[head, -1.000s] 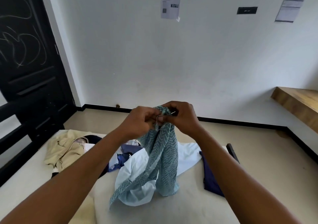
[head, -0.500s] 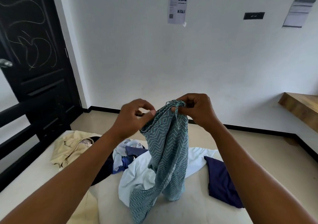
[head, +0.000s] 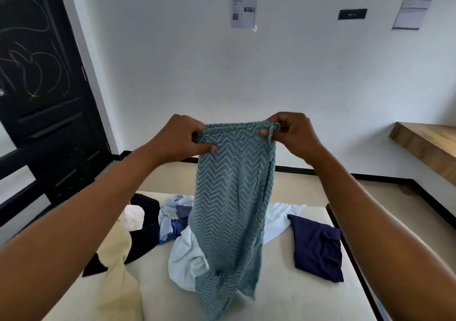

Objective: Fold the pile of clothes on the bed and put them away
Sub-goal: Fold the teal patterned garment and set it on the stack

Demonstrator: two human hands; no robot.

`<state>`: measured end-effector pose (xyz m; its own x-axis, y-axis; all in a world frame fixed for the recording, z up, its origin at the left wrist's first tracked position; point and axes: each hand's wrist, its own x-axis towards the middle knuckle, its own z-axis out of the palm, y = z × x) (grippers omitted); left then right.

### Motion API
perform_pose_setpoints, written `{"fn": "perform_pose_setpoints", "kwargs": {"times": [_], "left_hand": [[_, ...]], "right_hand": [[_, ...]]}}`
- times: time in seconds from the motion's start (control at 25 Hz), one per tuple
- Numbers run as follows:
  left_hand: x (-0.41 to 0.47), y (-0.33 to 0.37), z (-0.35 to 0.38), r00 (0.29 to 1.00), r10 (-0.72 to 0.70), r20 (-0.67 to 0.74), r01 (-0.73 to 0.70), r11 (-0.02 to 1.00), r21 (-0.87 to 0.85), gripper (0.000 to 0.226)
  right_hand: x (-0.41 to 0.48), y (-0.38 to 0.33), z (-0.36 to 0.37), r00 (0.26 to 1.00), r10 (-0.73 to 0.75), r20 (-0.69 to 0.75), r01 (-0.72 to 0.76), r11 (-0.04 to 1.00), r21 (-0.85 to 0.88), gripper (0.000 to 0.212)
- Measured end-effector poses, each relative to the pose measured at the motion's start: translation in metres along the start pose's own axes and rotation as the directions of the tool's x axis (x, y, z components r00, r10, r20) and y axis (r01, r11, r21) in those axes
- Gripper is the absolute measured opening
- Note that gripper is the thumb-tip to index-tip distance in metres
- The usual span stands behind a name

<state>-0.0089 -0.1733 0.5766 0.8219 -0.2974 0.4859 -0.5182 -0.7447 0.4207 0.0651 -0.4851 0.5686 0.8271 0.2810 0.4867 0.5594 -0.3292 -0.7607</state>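
Note:
A teal zigzag-patterned garment [head: 232,197] hangs in the air above the bed [head: 291,293]. My left hand [head: 181,138] pinches the left end of its top edge and my right hand [head: 290,135] pinches the right end, with the edge stretched flat between them. Its lower end trails onto the mattress. Under it lies a white garment [head: 185,259]. The pile to the left holds a light blue piece [head: 170,212], a dark navy piece [head: 148,231] and a cream garment [head: 116,254]. A folded navy garment [head: 317,246] rests on the right side of the bed.
A black door [head: 37,81] stands at the left. A wooden shelf [head: 427,148] juts from the wall at the right. Papers [head: 244,4] are stuck on the white wall. Beige floor lies beyond the bed's far edge.
My hands have moved apart and upward, spreading the bunched top edge of the teal garment into a flat span. The garment now hangs longer and higher.

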Motion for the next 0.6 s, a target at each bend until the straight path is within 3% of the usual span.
{"fn": "perform_pose_setpoints", "kwargs": {"times": [0.12, 0.2, 0.36, 0.44, 0.52, 0.6], "left_hand": [[0.008, 0.012, -0.001, 0.997, -0.041, -0.066, 0.018, 0.951, -0.31, 0.029], [0.01, 0.01, 0.0, 0.995, -0.073, -0.063, 0.036, 0.889, -0.456, 0.041], [0.001, 0.0, 0.0, 0.981, -0.175, -0.087, 0.087, 0.787, -0.611, 0.067], [-0.013, -0.003, 0.005, 0.979, -0.202, -0.017, 0.129, 0.685, -0.718, 0.054], [-0.034, -0.02, 0.023, 0.95, -0.289, 0.114, 0.268, 0.573, -0.775, 0.043], [-0.064, -0.055, 0.057, 0.825, -0.509, 0.247, 0.492, 0.43, -0.757, 0.061]], "right_hand": [[0.004, -0.008, 0.001, 0.994, -0.004, -0.105, 0.012, 0.997, 0.076, 0.02], [0.003, -0.009, 0.003, 0.996, 0.017, -0.089, -0.014, 0.999, 0.036, 0.025], [0.011, -0.022, 0.006, 0.993, -0.043, -0.11, 0.056, 0.991, 0.118, 0.006], [0.017, -0.031, 0.011, 0.997, -0.064, -0.045, 0.07, 0.989, 0.128, 0.008], [0.023, -0.04, 0.019, 0.996, -0.086, 0.004, 0.085, 0.988, 0.132, 0.008], [0.029, -0.049, 0.024, 0.994, -0.105, 0.008, 0.103, 0.986, 0.132, 0.01]]}}
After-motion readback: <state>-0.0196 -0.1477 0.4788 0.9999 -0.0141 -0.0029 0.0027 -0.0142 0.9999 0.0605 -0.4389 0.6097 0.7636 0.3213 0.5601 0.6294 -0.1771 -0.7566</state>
